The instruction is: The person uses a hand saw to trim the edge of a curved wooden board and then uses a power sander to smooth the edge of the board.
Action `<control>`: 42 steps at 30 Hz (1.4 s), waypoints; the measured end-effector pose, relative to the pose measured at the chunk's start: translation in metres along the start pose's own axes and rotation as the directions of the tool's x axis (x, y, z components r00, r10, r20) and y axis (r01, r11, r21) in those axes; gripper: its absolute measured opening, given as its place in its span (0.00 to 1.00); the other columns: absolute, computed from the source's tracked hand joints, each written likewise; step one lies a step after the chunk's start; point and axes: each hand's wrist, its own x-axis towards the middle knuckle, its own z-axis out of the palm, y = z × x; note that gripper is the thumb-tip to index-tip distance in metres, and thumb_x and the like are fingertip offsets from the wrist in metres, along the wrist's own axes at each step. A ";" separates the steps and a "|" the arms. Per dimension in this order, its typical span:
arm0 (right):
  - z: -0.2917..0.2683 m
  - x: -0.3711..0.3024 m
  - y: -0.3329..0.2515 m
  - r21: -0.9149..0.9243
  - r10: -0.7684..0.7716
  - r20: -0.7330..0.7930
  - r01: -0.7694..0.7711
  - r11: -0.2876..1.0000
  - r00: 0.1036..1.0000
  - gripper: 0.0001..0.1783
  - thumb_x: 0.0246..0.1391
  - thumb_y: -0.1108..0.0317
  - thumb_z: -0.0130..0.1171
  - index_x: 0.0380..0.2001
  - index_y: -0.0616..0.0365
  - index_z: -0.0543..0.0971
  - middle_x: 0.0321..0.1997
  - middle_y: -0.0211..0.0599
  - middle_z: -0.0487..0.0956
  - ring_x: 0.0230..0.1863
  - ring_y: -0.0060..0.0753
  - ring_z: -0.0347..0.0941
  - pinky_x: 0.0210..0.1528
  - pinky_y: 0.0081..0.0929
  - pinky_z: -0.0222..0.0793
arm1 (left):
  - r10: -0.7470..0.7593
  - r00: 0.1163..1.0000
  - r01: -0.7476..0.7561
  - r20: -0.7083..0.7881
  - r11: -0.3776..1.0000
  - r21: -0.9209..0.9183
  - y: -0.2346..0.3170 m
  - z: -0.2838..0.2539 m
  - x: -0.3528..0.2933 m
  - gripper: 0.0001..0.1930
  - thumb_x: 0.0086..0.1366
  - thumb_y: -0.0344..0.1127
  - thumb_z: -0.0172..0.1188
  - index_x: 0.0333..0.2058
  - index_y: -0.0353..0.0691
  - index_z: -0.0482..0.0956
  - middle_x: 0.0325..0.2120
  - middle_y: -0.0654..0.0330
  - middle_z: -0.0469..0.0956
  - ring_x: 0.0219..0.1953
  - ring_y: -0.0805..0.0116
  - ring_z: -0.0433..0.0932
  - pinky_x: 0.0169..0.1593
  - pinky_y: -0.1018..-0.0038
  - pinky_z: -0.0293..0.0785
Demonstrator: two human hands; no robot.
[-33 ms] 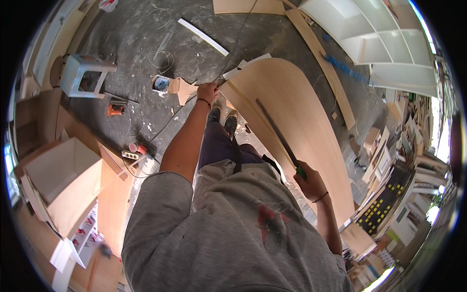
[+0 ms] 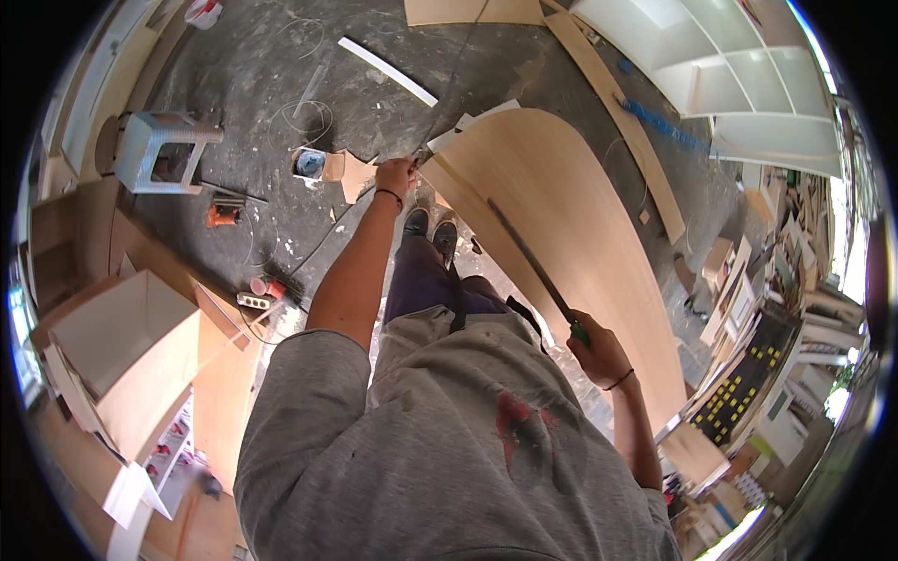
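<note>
A long dark file [image 2: 531, 260] with a green handle is in my right hand [image 2: 599, 350], fingers wrapped round the handle. Its blade slants up and to the left across a large wood-grain board [image 2: 571, 206] with a rounded far end; I cannot tell whether it touches the board. My left hand [image 2: 397, 175] is closed at the board's far left corner. Whether it grips the corner or some small thing there is hidden by the fingers. My shoes [image 2: 432, 229] show below, between that hand and the board's left edge.
On the left are a pale blue stool [image 2: 150, 154], an orange tool [image 2: 223, 211], a power strip [image 2: 253, 301] and an open wooden box [image 2: 122, 327]. Cables run across the floor. A long plank [image 2: 636, 150] and white shelving [image 2: 720, 79] lie far right; stacked offcuts [image 2: 776, 243] crowd the right side.
The file's tip has shifted slightly left and nearer over the board. Both hands keep nearly the same places, and the whole view has moved a little.
</note>
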 end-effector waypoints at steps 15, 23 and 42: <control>-0.003 0.045 -0.057 -0.470 -0.072 0.217 0.169 0.867 0.974 0.26 0.57 0.65 0.46 0.60 0.45 0.60 0.35 0.52 0.77 0.36 0.53 0.75 0.40 0.45 0.70 | -0.103 0.964 0.209 0.245 0.864 -0.459 -0.078 0.062 -0.112 0.36 0.66 0.63 0.34 0.61 0.38 0.55 0.60 0.59 0.57 0.60 0.64 0.57 0.61 0.69 0.48; 0.030 0.069 -0.019 -0.533 -0.013 0.204 0.122 0.837 0.979 0.26 0.58 0.63 0.43 0.61 0.41 0.59 0.30 0.50 0.78 0.33 0.54 0.76 0.36 0.47 0.71 | -0.287 0.872 0.453 0.397 0.781 -0.431 -0.075 0.057 -0.099 0.49 0.54 0.78 0.25 0.61 0.43 0.57 0.58 0.61 0.62 0.58 0.68 0.58 0.53 0.73 0.51; 0.038 0.034 0.052 -0.392 -0.213 0.064 0.221 0.893 0.975 0.26 0.53 0.66 0.49 0.57 0.46 0.65 0.33 0.48 0.79 0.34 0.51 0.77 0.35 0.44 0.71 | -0.230 0.862 0.488 0.452 0.617 -0.617 -0.088 0.066 -0.126 0.57 0.54 0.78 0.28 0.60 0.22 0.46 0.59 0.42 0.52 0.62 0.46 0.53 0.65 0.52 0.46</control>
